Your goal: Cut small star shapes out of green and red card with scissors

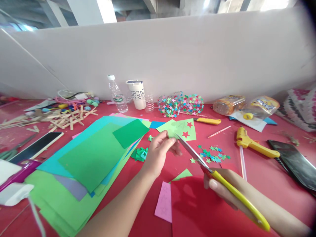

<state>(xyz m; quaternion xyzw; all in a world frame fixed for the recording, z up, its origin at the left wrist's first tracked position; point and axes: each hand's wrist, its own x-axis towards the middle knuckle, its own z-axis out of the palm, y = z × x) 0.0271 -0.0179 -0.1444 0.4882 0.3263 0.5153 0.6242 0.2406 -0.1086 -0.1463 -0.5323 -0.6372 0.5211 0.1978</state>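
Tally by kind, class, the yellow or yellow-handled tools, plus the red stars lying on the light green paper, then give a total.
Scissors: 1
Glue gun: 1
Cutter knife: 1
Red stars: 2
Total: 5

The red desk (148, 227) carries a stack of colored sheets (86, 161), a white-edged phone (37, 146) left of it, wooden sticks (60, 124), 1 upright bottle (118, 95), 1 white cup (138, 95), 1 yellow glue gun (243, 137) and scattered small stars (216, 159).

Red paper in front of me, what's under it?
A pink paper pokes out at the left edge of the red paper, and a light green piece at its far edge. Anything farther under is covered.
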